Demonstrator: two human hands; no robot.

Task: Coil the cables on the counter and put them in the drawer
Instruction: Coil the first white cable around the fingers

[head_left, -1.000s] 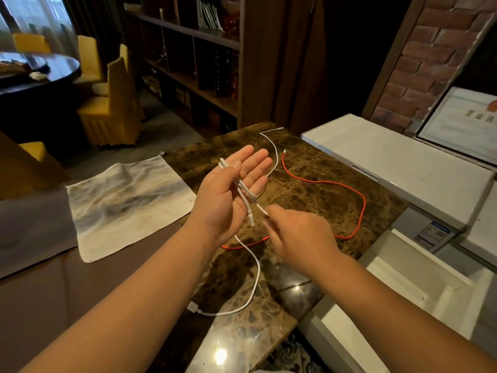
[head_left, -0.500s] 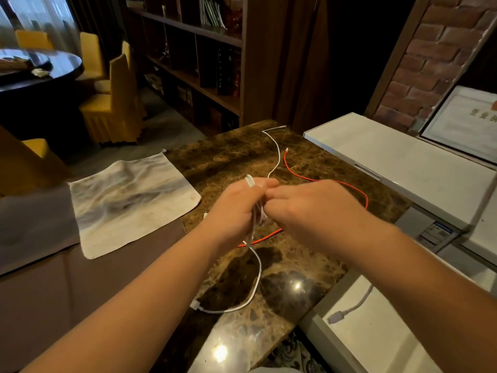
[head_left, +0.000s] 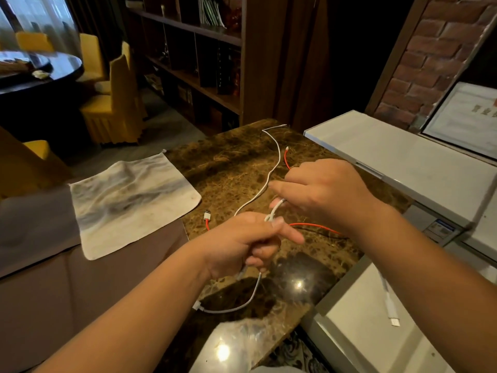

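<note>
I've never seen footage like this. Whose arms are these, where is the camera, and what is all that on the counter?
There is no machine here: a person wears a wide-angle camera on the head, so you look down along their own bare arms. The left hand grips a thin white charging cable, folded into a small bundle, and the right hand pinches the same cable just above it. The rest of that cable trails away over the brown marble counter, and one plug end hangs below the left hand. A thin red cable lies loose on the counter, partly hidden behind the hands. A crumpled grey-white cloth lies at the left. At lower right is an open white drawer with another white cable plug in it.
</note>
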